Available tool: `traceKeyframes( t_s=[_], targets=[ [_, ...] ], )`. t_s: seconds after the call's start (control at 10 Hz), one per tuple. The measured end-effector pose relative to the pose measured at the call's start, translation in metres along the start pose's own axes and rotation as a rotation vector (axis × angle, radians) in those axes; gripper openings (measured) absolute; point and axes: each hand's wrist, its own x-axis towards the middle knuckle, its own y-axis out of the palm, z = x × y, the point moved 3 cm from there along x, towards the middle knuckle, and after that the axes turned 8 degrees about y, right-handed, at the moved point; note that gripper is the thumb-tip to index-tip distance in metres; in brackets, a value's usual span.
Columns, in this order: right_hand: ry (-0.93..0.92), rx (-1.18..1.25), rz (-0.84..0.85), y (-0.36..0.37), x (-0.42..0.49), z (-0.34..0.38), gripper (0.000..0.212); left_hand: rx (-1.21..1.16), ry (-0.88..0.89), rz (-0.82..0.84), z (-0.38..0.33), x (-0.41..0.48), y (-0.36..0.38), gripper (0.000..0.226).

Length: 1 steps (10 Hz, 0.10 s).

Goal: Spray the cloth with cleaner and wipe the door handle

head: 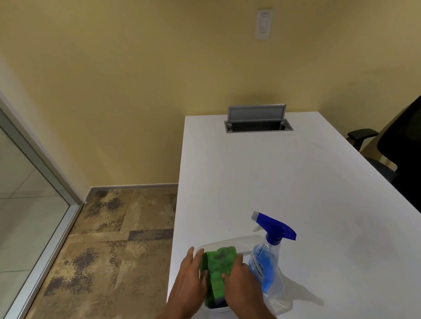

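A green cloth [216, 271] lies folded in a clear plastic tub [247, 241] at the near left corner of the white table [280, 179]. My left hand [190, 277] rests on the cloth's left side and my right hand [237, 279] presses on its right side; both hold the cloth. A clear spray bottle [267, 262] with blue liquid and a blue trigger head stands upright just right of the tub, touching it. No door handle is in view.
A glass partition with a metal frame [31, 172] runs along the left. Patterned carpet [106, 253] covers the floor. A black office chair [413, 150] stands at the table's right. An open grey cable hatch [258, 121] sits at the table's far end.
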Motion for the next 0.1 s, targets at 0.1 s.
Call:
traceKeyframes(
  t_s=[0.1],
  targets=[
    [-0.121, 0.331, -0.075, -0.0268, -0.0371, 0.0047, 0.058, -0.042, 0.008, -0.164, -0.0161, -0.0119, -0.0196, 0.053]
  ],
)
